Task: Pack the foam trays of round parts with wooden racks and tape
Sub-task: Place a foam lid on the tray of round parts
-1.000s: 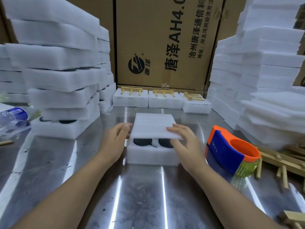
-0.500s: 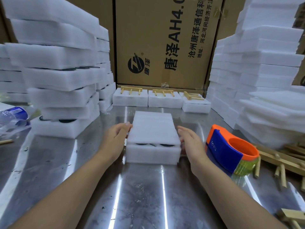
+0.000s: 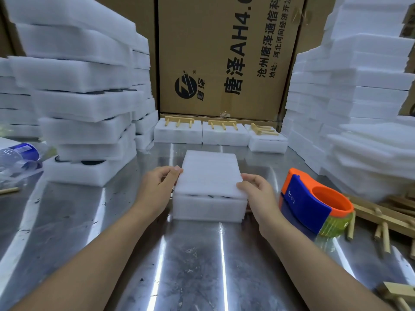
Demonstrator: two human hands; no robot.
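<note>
Left hand and right hand are gripping the foam cover at its 9 and 3 o'clock edges, atop the foam tray. Tape dispenser is sitting at the tray's 3 o'clock.

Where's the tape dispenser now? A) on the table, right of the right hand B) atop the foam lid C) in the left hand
A: the tape dispenser stands on the metal table, just right of the right hand, which grips the foam lid.
</note>
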